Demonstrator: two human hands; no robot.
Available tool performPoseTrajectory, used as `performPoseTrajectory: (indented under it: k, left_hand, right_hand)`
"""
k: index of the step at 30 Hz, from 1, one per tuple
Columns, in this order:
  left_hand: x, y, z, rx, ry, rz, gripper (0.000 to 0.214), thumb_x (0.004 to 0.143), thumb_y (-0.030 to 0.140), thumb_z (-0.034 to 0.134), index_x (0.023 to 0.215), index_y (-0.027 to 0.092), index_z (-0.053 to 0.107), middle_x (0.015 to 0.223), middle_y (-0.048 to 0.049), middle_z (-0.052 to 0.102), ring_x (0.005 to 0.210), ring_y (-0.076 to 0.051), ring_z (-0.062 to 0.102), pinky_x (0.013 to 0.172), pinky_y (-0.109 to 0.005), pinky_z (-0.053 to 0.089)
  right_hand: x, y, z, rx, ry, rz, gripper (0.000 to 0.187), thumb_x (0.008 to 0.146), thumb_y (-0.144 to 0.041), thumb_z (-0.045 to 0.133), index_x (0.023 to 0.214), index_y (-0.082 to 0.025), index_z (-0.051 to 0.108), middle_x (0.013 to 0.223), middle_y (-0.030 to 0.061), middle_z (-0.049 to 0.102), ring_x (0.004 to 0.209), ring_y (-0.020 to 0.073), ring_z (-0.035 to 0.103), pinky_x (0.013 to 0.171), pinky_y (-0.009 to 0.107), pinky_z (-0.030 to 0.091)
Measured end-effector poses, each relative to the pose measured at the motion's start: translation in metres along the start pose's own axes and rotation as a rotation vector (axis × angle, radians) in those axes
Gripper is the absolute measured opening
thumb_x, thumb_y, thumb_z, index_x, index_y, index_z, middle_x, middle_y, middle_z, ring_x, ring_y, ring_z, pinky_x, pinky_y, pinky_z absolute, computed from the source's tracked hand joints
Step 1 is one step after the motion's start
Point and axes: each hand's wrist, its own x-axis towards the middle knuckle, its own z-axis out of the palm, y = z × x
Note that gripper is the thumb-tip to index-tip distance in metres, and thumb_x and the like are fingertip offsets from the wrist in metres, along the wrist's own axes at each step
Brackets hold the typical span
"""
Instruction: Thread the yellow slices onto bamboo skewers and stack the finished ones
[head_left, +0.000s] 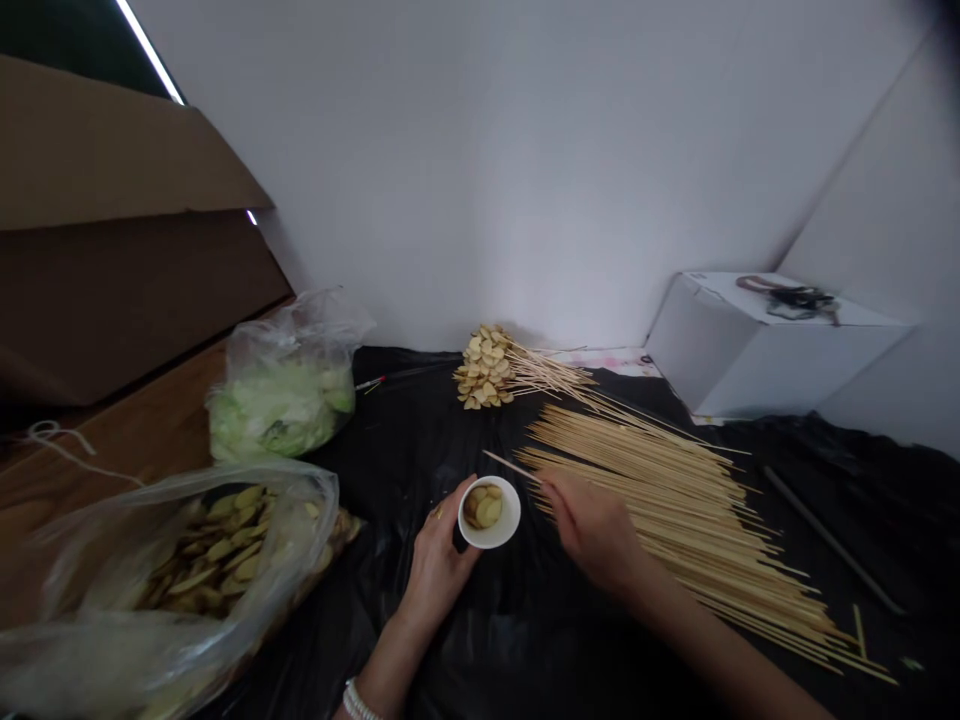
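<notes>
My left hand [439, 555] is wrapped round a white paper cup [511, 520]. Inside the cup lie several thin potato slices [486, 505], their edges brownish. My right hand [596, 520] pinches a bamboo skewer [506, 462], whose bare tip points left, above and behind the cup's rim. Under and beside that hand spreads a wide layer of loose bamboo skewers [675, 500]. Behind the cup, a pile of skewers threaded with slices [486, 368] lies with its sticks toward the right.
An open plastic bag of slices [217, 545] sits at left, with a bag of pale green pieces [285, 405] behind it. A white box [739, 350] stands at back right, near a dark rod [832, 540]. Black plastic sheeting [390, 420] covers the work surface.
</notes>
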Motion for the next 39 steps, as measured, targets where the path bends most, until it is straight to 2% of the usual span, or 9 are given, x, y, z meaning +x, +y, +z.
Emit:
performPoseTrajectory:
  k: [7, 11, 15, 19, 25, 30, 34, 36, 39]
  left_hand:
    - [0.0, 0.002, 0.001, -0.053, 0.006, -0.022, 0.07, 0.077, 0.02, 0.063, 0.14, 0.028, 0.033, 0.14, -0.0086, 0.047, 0.126, -0.024, 0.046, 0.104, -0.042, 0.037]
    - [0.001, 0.014, -0.004, -0.033, 0.021, -0.048, 0.089, 0.063, 0.025, 0.077, 0.141, 0.025, 0.034, 0.142, -0.0125, 0.044, 0.127, -0.03, 0.044, 0.103, -0.048, 0.036]
    - [0.008, 0.032, -0.018, -0.073, 0.037, -0.103, 0.063, 0.063, 0.019, 0.075, 0.122, 0.025, 0.054, 0.126, -0.0093, 0.059, 0.117, -0.029, 0.051, 0.1, -0.046, 0.038]
    - [0.022, 0.049, -0.038, -0.472, 0.187, -0.384, 0.057, 0.065, 0.025, 0.076, 0.117, 0.021, 0.053, 0.108, -0.0072, 0.065, 0.101, -0.026, 0.06, 0.092, -0.041, 0.045]
    - [0.029, 0.064, -0.029, -1.35, 0.121, -0.647, 0.043, 0.08, 0.027, 0.064, 0.12, 0.022, 0.052, 0.117, -0.0082, 0.062, 0.105, -0.024, 0.059, 0.091, -0.041, 0.047]
    - [0.027, 0.074, -0.009, -1.496, 0.014, -0.66, 0.051, 0.076, 0.023, 0.069, 0.124, 0.022, 0.052, 0.117, -0.0099, 0.063, 0.108, -0.026, 0.058, 0.093, -0.042, 0.045]
    - [0.039, 0.079, -0.015, -1.617, -0.017, -0.66, 0.061, 0.075, 0.053, 0.064, 0.126, 0.022, 0.051, 0.121, -0.0121, 0.061, 0.112, -0.029, 0.056, 0.092, -0.044, 0.045]
    - [0.048, 0.078, -0.017, -1.689, 0.016, -0.767, 0.062, 0.078, 0.061, 0.053, 0.124, 0.019, 0.054, 0.114, -0.0133, 0.064, 0.106, -0.029, 0.059, 0.089, -0.044, 0.046]
    - [0.058, 0.072, -0.013, -1.722, 0.173, -0.955, 0.043, 0.086, 0.047, 0.051, 0.108, 0.012, 0.062, 0.097, -0.012, 0.068, 0.091, -0.024, 0.065, 0.085, -0.039, 0.049]
  right_hand:
    - [0.001, -0.013, 0.037, 0.06, -0.127, 0.056, 0.028, 0.097, -0.026, 0.035, 0.103, -0.017, 0.061, 0.085, 0.0058, 0.069, 0.071, 0.0172, 0.064, 0.062, 0.027, 0.041]
    - [-0.002, -0.013, 0.039, 0.086, -0.127, 0.031, 0.03, 0.097, -0.025, 0.032, 0.105, -0.017, 0.061, 0.086, 0.0068, 0.069, 0.075, 0.0172, 0.065, 0.064, 0.026, 0.043]
    - [0.0, -0.014, 0.031, 0.129, -0.103, 0.023, 0.032, 0.097, -0.026, 0.033, 0.107, -0.016, 0.061, 0.09, 0.0086, 0.07, 0.079, 0.0182, 0.065, 0.069, 0.027, 0.044]
    - [0.009, -0.007, 0.011, 0.278, -0.046, 0.156, 0.032, 0.096, -0.028, 0.034, 0.108, -0.017, 0.062, 0.092, 0.0076, 0.069, 0.081, 0.0178, 0.064, 0.072, 0.028, 0.044]
    - [0.022, -0.008, -0.008, 0.51, -0.284, 0.311, 0.055, 0.076, -0.046, 0.066, 0.122, -0.018, 0.054, 0.066, -0.0019, 0.062, 0.058, 0.0142, 0.057, 0.057, 0.026, 0.043]
    - [0.02, -0.012, -0.006, 0.652, -0.296, 0.291, 0.051, 0.076, -0.038, 0.065, 0.122, -0.021, 0.051, 0.095, 0.0042, 0.067, 0.077, 0.0168, 0.062, 0.064, 0.027, 0.047]
    - [0.021, -0.01, -0.011, 0.638, -0.338, 0.293, 0.035, 0.079, -0.038, 0.062, 0.108, -0.02, 0.055, 0.091, 0.0033, 0.067, 0.075, 0.0163, 0.06, 0.063, 0.027, 0.045]
    - [0.025, -0.011, -0.016, 0.551, -0.376, 0.252, 0.028, 0.078, -0.04, 0.062, 0.097, -0.02, 0.057, 0.083, 0.0016, 0.065, 0.07, 0.0154, 0.058, 0.062, 0.026, 0.042]
    - [0.035, -0.014, -0.023, 0.358, -0.411, 0.162, 0.028, 0.076, -0.045, 0.064, 0.086, -0.02, 0.057, 0.079, 0.001, 0.064, 0.069, 0.0153, 0.056, 0.061, 0.026, 0.037]
